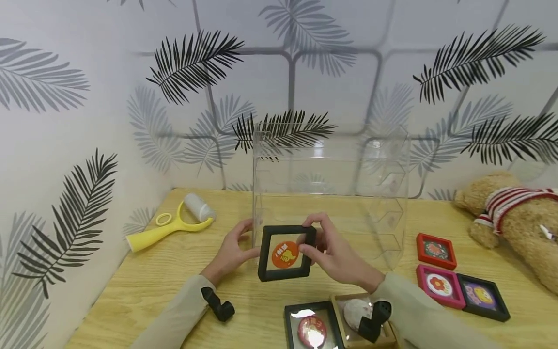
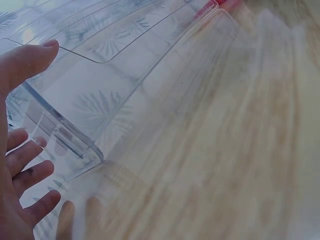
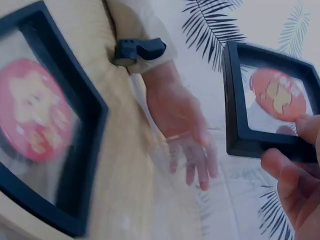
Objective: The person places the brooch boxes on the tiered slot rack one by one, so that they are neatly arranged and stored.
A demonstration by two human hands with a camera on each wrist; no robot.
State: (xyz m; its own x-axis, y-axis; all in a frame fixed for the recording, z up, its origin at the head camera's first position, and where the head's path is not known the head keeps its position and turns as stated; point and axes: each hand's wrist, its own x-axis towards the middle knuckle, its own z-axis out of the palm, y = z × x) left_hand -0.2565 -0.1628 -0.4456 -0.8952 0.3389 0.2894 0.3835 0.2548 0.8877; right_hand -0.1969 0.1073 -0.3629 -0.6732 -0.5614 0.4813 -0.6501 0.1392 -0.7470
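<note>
My right hand (image 1: 337, 252) pinches the right edge of a black square frame (image 1: 264, 261) with thumb and fingers. Inside its clear pane sits a round orange-red badge (image 1: 285, 254) with a yellow figure. The frame is held up, overlapping the lower front of a clear plastic display rack (image 2: 94, 150). At the rack's lower left side is my left hand (image 1: 231, 252), its thumb spread toward the front and its fingers extended along the side wall. The right wrist view shows those left fingers (image 3: 200, 167) straight, partly through clear plastic.
In front lie another black frame (image 1: 289, 324) and a tan frame (image 1: 344, 334). To the right are red (image 1: 420, 249), pink (image 1: 424, 281) and black (image 1: 497, 315) frames, beside a teddy bear (image 1: 532, 232). A yellow slingshot-shaped handle (image 1: 161, 233) and a grey roll (image 1: 198, 207) lie left.
</note>
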